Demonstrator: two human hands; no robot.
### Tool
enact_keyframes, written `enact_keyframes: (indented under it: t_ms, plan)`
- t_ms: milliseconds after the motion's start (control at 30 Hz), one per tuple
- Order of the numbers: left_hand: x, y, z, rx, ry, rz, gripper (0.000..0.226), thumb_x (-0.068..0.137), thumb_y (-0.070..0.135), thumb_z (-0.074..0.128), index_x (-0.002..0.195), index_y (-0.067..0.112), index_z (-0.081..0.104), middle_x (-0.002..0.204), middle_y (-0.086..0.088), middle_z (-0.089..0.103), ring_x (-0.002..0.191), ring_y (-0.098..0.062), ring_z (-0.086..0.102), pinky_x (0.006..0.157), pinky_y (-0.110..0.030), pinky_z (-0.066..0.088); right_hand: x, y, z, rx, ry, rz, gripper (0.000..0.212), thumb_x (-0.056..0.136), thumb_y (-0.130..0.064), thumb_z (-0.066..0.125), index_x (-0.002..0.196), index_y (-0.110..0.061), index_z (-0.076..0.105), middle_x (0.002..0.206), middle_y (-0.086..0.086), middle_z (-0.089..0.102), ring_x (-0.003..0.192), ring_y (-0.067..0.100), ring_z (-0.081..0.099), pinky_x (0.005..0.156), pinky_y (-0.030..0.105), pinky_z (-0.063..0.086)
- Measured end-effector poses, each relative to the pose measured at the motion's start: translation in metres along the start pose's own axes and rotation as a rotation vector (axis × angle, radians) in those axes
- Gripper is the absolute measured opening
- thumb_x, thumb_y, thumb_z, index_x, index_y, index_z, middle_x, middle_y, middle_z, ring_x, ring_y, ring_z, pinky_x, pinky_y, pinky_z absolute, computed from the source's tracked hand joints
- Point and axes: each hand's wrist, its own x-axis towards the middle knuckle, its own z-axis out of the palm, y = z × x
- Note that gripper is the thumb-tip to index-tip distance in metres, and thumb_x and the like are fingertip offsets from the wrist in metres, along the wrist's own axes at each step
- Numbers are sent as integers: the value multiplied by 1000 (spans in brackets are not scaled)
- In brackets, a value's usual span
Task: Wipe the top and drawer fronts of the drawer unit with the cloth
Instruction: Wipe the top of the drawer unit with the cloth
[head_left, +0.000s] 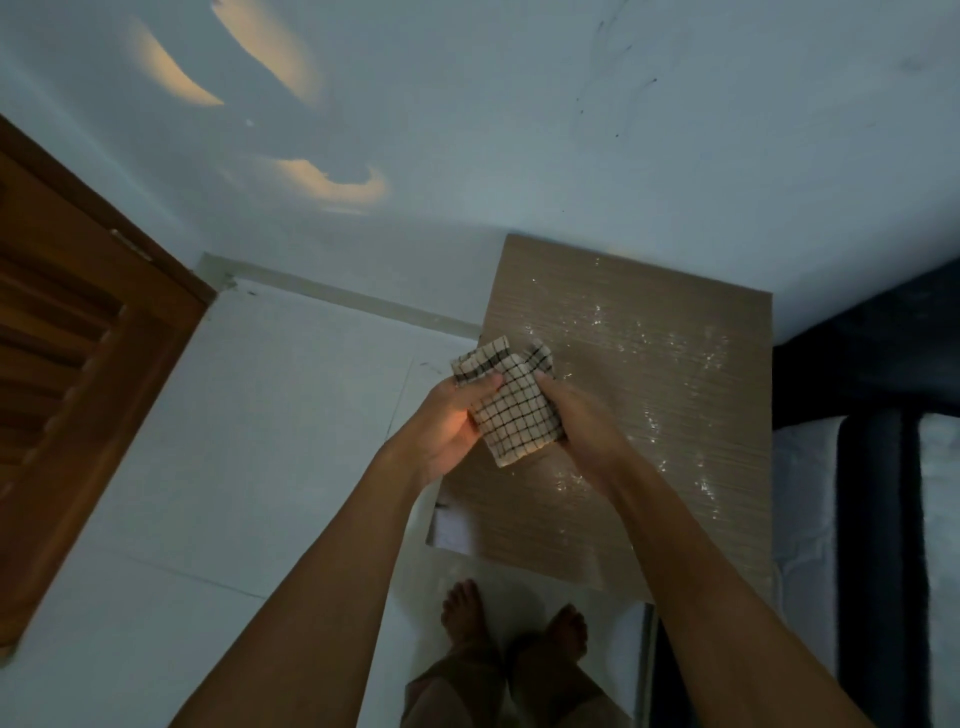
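Note:
The drawer unit (649, 374) stands against the wall, seen from above; its brown wood-grain top glistens with wet spots. Its drawer fronts are hidden from this angle. A cream cloth (511, 405) with a black grid pattern is held folded above the unit's left edge. My left hand (447, 426) grips the cloth's left side, and my right hand (582, 431) grips its right side. Both hands hover above the top, not touching it.
A brown wooden door (78, 364) stands at the left. White tiled floor (260, 441) stretches left of the unit. A dark bed frame with white bedding (883, 493) sits tight against the unit's right side. My bare feet (514, 623) stand in front of the unit.

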Motion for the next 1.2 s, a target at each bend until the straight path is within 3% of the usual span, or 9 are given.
enact_keyframes:
  t_ms: [100,200,267,367,600,800,933,1033,1200]
  plan:
    - [-2,5,9,-40,5,0,50,90,14,57,137,-2,48,135,-24,55,123,-36,54,106,-52,41,-3,1,0,60,-4,1,47,100,-45,39,130,-12,54,122,10,64,114,28,61,91,39,52]
    - [0,7,14,-92,47,19,45,91,8,54,135,-1,49,132,-22,59,123,-36,55,104,-51,44,-5,3,2,-18,356,-5,68,87,-52,60,139,-13,37,137,9,46,118,26,54,86,35,53]
    - [2,5,17,-109,70,42,46,91,9,56,135,-1,48,134,-23,57,125,-38,54,104,-54,43,-9,5,-1,-80,466,-38,60,86,-52,63,128,-14,44,131,10,50,108,20,58,80,32,55]
    - [4,1,24,-102,111,54,46,92,13,58,134,0,49,134,-25,56,122,-40,54,102,-55,45,-19,2,0,-80,348,-115,35,98,-36,50,118,-9,58,114,8,65,91,10,64,63,15,50]
    - [3,-5,36,-47,96,-24,41,91,13,60,129,0,53,124,-22,63,113,-37,61,98,-52,49,-24,1,-7,151,62,-69,41,97,-38,48,125,-11,61,116,10,67,107,25,66,91,40,55]
    - [1,-4,32,374,328,110,32,86,23,70,114,10,62,108,-10,73,100,-26,71,88,-45,57,-28,4,-13,35,164,-171,21,99,-25,51,107,-17,69,104,5,73,100,22,70,84,34,58]
    - [-1,-5,29,305,191,-41,38,90,30,65,121,11,60,116,-11,69,107,-24,67,92,-42,55,-28,5,-14,169,113,-103,34,100,-33,46,114,-9,65,110,16,70,104,31,68,90,49,55]
    - [-1,-6,25,138,71,-164,44,90,27,64,127,3,57,124,-18,66,115,-31,63,97,-46,51,-26,5,-14,294,75,-38,37,101,-32,40,120,-7,59,119,19,66,111,32,64,96,51,52]
    - [2,-2,29,329,183,-80,33,85,23,70,108,-1,66,104,-17,74,94,-27,73,86,-41,58,-27,7,-15,287,86,-34,32,96,-27,55,123,-10,55,119,14,66,109,28,66,94,49,54]
